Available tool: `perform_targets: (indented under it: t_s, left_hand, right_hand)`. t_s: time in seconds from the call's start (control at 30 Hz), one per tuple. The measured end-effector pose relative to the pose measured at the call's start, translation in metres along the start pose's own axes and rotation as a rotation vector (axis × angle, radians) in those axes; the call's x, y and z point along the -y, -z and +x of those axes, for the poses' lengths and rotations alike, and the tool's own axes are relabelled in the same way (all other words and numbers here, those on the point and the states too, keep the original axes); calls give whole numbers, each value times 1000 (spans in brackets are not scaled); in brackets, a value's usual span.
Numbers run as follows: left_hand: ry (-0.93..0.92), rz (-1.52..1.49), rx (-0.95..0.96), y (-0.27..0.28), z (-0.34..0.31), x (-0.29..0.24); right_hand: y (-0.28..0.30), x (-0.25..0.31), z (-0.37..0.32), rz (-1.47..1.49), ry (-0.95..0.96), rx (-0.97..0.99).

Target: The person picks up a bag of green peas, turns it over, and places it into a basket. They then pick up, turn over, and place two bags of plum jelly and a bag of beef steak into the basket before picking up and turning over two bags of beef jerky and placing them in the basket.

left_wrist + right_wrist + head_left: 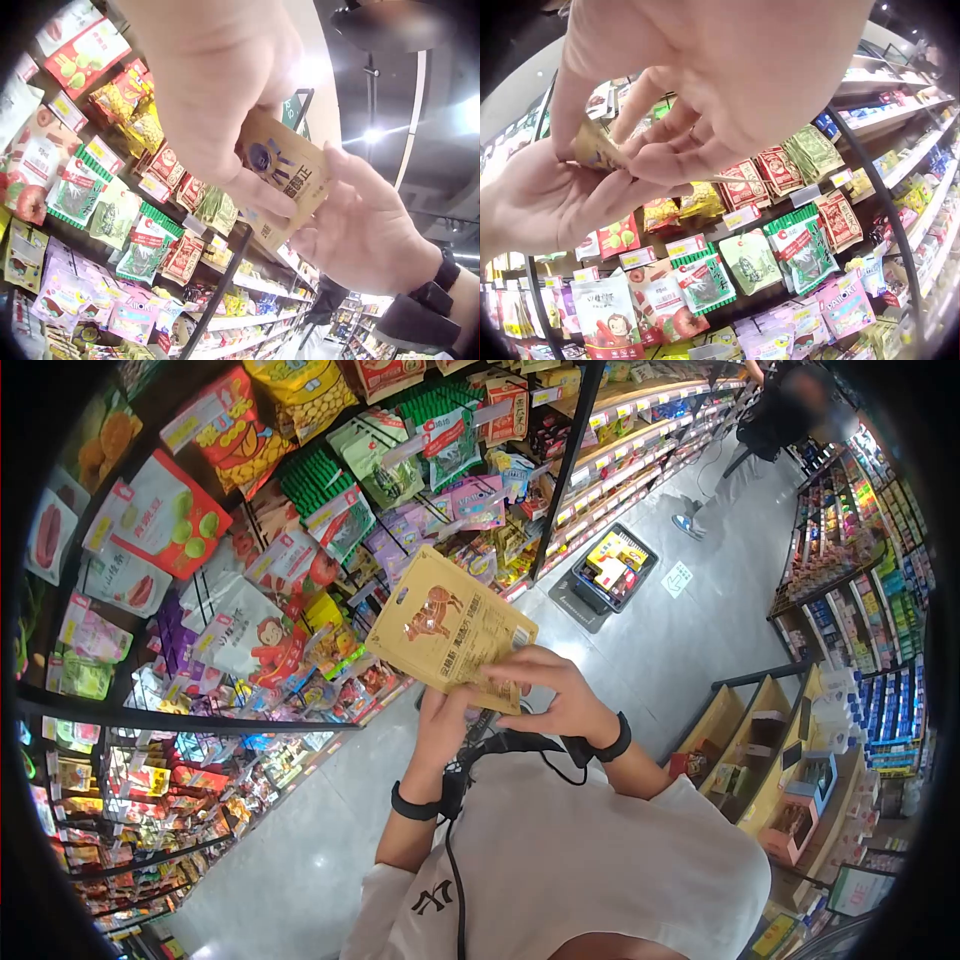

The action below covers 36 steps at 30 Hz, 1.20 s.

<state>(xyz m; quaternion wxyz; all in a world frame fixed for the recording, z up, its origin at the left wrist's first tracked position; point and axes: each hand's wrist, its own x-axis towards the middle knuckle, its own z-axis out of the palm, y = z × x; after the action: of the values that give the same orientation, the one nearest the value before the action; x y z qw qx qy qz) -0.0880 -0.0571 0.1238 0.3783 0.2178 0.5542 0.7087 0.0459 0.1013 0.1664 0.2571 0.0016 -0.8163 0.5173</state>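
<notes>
A flat tan snack packet (pixel 465 625) with a reddish-brown animal picture and dark printed characters is held in front of the body. My left hand (pixel 443 722) grips its lower left edge. My right hand (pixel 562 695) pinches the lower right corner, fingers lying across the printed front and the thumb near the bottom edge. In the left wrist view the packet (pixel 289 174) sits between both hands, partly covered by the left fingers. The right wrist view shows just a small part of the packet (pixel 596 146), the rest hidden behind the hands.
Hanging snack bags (pixel 345 520) fill the rack to the left and ahead. A black shopping basket (pixel 645 588) with goods in it is on the grey floor (pixel 650 670). Wooden shelves (pixel 740 730) stand at right. Another person (pixel 775 420) is farther down the aisle.
</notes>
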Motion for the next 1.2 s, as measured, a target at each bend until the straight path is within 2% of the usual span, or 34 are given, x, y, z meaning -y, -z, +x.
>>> perform_targets:
  t_s: [0.03,0.17,0.3,0.5,0.57,0.67,0.77,0.87,0.97,1.07,1.2]
  left_hand:
    - [14,-11,5,5,-2,3]
    - [3,85,53,6,-15,-10]
    - [-31,55,47,6,-21,-14]
    - [-17,-14,53,-12,-27,-12]
    - [-42,16,62,-23,-27,-3]
    - [-9,71,77,-48,-26,3]
    - [-81,59,74,-89,-24,13]
    - [24,66,106,-124,-21,33]
    - [5,13,159,-156,-15,56]
    - [-9,-3,85,-199,-14,58]
    - [16,47,164,-224,-7,66]
  right_hand:
    - [-1,6,-2,22,-51,10]
    - [-15,8,-9,12,-80,0]
    - [-29,4,-10,12,-78,-6]
    - [-15,9,-16,59,-102,6]
    - [-3,0,-23,91,-125,17]
    - [21,-8,-34,61,-63,19]
    - [55,-12,-50,66,-82,20]
    - [91,-21,-73,36,-47,-3]
    - [127,-33,-97,21,-67,-5]
    - [157,-35,-116,-4,-153,-9]
    - [181,-42,-134,2,-129,-58]
